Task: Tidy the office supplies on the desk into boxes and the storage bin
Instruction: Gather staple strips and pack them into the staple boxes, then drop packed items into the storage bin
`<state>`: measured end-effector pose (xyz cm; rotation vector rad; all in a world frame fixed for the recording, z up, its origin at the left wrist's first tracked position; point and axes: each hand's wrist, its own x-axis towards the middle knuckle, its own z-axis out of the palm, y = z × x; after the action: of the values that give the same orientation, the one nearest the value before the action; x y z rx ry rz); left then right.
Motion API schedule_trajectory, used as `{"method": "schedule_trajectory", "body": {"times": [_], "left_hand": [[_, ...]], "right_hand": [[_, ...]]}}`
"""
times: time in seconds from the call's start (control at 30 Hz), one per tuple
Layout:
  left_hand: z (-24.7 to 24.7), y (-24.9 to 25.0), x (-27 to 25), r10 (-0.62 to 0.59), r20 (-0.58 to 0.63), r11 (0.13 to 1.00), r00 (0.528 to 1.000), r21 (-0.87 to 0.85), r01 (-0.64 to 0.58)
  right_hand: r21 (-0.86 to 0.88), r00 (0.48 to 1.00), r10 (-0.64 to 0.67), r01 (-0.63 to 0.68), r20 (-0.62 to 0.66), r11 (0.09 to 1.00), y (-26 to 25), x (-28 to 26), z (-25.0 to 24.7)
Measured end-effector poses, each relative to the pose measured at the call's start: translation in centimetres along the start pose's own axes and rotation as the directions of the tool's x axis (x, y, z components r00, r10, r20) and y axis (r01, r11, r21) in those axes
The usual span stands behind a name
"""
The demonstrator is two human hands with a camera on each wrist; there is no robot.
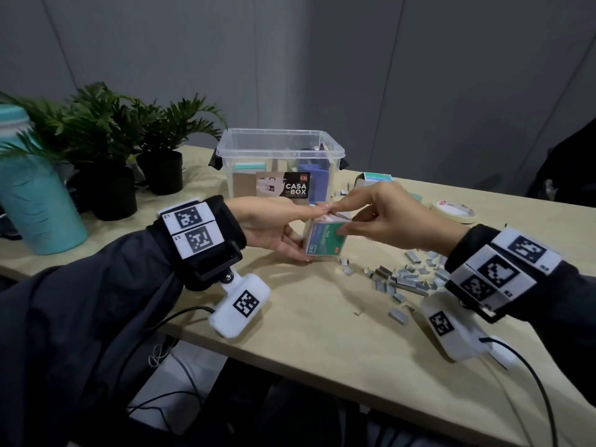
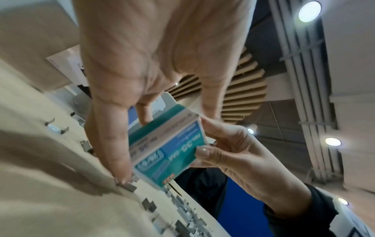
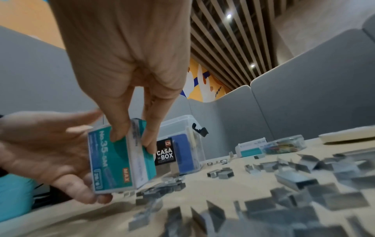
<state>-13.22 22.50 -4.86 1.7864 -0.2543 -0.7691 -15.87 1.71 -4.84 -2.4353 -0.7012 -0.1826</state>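
Observation:
A teal and white staple box (image 1: 325, 240) stands upright just above the desk, held by both hands. My left hand (image 1: 311, 230) grips it from the left, fingers under and behind it, index finger stretched over the top. My right hand (image 1: 337, 219) pinches its upper end, thumb on the front face. In the right wrist view the staple box (image 3: 119, 158) shows grey staples at its top between my fingers. In the left wrist view the staple box (image 2: 168, 150) is tilted. Loose staples (image 1: 406, 279) lie scattered to the right. The clear storage bin (image 1: 335, 153) stands behind.
A second staple box (image 1: 375, 179) and a masking tape roll (image 1: 453, 211) lie at the back right. A clear tub of coloured paper clips (image 3: 284, 145) sits near them. Potted plants (image 1: 113, 140) and a teal bottle (image 1: 29, 188) stand at the left. The bin holds a blue item and boxes.

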Motion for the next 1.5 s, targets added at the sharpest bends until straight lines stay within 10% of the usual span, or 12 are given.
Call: {"method": "schedule_trajectory", "body": {"times": [0.13,0.23,0.53,0.77,0.9,1.0,1.5], "left_hand": [[-1.3,0.9,-0.2,0.078,-0.048,0.985,0.996,-0.149,-0.084],[-3.1,2.7,-1.1,0.248,-0.064,0.951,0.967,-0.173,-0.256],[-8.8,4.9,-1.4,0.649,-0.304,0.727,0.697,-0.020,-0.686],[-14.0,4.7,0.2,0.603,-0.356,0.788,0.714,0.403,-0.465],[-16.6,3.8,2.5,0.557,-0.545,0.827,0.626,0.429,-0.363],[-17.5,3.2,4.5,0.436,-0.579,0.875,0.689,0.452,-0.175],[-17.4,1.5,6.4,0.432,-0.555,0.874,0.711,0.450,-0.180]], "right_hand": [[0.162,0.986,0.067,-0.041,-0.154,0.986,-1.0,0.9,-1.1],[0.340,0.987,0.155,-0.135,-0.035,0.931,-2.5,2.7,-2.7],[0.453,0.995,0.101,-0.080,-0.022,0.888,-6.7,11.2,-6.4],[-0.099,1.000,0.026,-0.026,0.002,0.995,-6.5,17.5,-7.1],[-0.362,0.990,-0.080,0.116,0.113,0.925,-5.8,21.0,-7.7],[-0.448,0.964,-0.081,0.191,0.254,0.874,-5.2,24.2,-7.4],[-0.442,0.598,-0.059,0.652,0.799,0.616,-2.9,31.9,-0.4]]}}
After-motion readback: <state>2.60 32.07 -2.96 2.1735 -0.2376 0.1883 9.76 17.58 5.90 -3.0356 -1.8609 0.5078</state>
